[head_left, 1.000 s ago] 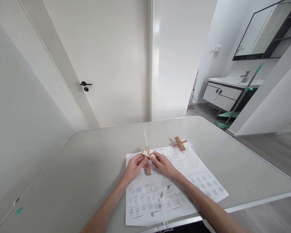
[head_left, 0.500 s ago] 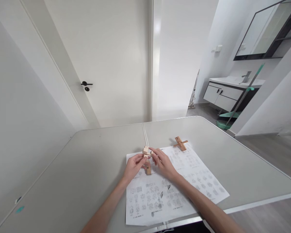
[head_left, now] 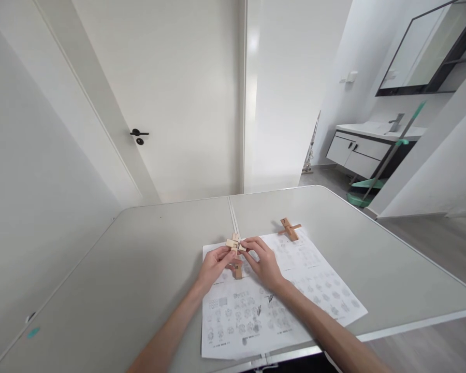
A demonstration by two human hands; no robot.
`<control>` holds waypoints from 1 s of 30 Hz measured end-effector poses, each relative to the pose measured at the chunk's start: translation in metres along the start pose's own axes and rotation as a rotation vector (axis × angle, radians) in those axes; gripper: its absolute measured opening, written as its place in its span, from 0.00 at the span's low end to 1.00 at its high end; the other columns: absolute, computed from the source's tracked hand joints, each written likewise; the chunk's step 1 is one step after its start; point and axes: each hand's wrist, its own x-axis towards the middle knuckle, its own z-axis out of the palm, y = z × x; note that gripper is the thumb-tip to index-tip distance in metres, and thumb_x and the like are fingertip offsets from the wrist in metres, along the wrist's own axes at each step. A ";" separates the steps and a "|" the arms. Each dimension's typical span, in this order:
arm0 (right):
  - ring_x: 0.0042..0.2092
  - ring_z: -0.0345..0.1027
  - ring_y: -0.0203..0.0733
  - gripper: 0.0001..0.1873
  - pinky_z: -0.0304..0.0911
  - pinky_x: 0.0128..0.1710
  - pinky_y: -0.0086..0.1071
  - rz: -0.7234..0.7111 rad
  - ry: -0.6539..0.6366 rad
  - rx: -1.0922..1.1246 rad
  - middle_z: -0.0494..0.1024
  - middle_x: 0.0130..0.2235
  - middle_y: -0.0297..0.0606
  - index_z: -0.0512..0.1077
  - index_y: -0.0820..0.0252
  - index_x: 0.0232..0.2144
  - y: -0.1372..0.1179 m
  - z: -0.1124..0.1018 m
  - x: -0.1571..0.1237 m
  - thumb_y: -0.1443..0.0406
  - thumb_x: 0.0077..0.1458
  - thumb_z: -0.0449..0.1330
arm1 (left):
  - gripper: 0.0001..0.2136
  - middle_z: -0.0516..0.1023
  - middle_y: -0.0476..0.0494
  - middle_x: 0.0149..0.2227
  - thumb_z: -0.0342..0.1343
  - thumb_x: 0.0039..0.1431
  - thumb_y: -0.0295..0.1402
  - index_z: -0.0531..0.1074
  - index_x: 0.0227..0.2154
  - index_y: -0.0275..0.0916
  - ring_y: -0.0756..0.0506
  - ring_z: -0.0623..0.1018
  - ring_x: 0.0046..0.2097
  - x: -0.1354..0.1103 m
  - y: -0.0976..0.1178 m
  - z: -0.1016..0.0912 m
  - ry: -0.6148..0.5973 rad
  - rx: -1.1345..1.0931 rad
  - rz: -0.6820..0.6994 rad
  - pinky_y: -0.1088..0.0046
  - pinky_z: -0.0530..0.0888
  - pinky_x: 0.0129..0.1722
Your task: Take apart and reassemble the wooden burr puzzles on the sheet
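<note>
Between my hands, just above the sheet's upper edge, is a small pale wooden puzzle (head_left: 233, 243) made of interlocking blocks. My left hand (head_left: 216, 264) pinches it from the left and below. From the right, the fingers of my right hand (head_left: 263, 259) close on its right-hand block. Under my left fingers a browner wooden block (head_left: 238, 271) with a dark mark lies on the printed paper sheet (head_left: 225, 344). Farther right, two brown wooden pieces (head_left: 289, 229) lie crossed at the paper's top edge.
The paper shows rows of small printed diagrams. It lies on a grey folding table (head_left: 147, 269) with a metal rim and a centre seam. Behind stands a white door (head_left: 186, 103) with a black handle; a sink cabinet (head_left: 357, 150) and a green broom (head_left: 392, 150) are at right.
The pale wooden puzzle has turned in my fingers, so a cross-like arrangement of blocks now shows. My right hand has shifted slightly to the right, its fingers still at the puzzle.
</note>
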 end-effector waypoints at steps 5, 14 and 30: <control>0.49 0.74 0.51 0.13 0.72 0.50 0.46 -0.027 0.018 -0.061 0.76 0.49 0.46 0.75 0.48 0.51 0.001 0.002 -0.002 0.61 0.70 0.53 | 0.24 0.83 0.34 0.50 0.63 0.60 0.49 0.76 0.50 0.35 0.38 0.85 0.43 0.002 -0.005 0.002 0.000 0.036 -0.001 0.69 0.80 0.35; 0.50 0.73 0.50 0.14 0.71 0.50 0.45 -0.051 -0.019 -0.045 0.74 0.51 0.46 0.77 0.49 0.48 -0.004 0.000 -0.003 0.63 0.70 0.51 | 0.24 0.83 0.33 0.49 0.62 0.62 0.48 0.76 0.52 0.35 0.38 0.85 0.42 0.000 0.000 0.001 -0.017 0.025 -0.005 0.67 0.80 0.36; 0.45 0.77 0.47 0.22 0.71 0.50 0.43 0.416 -0.074 0.639 0.81 0.43 0.40 0.71 0.53 0.47 -0.006 -0.003 0.008 0.55 0.53 0.72 | 0.17 0.83 0.42 0.33 0.65 0.58 0.46 0.82 0.38 0.35 0.45 0.80 0.33 -0.002 0.002 0.000 0.055 0.067 0.040 0.70 0.77 0.36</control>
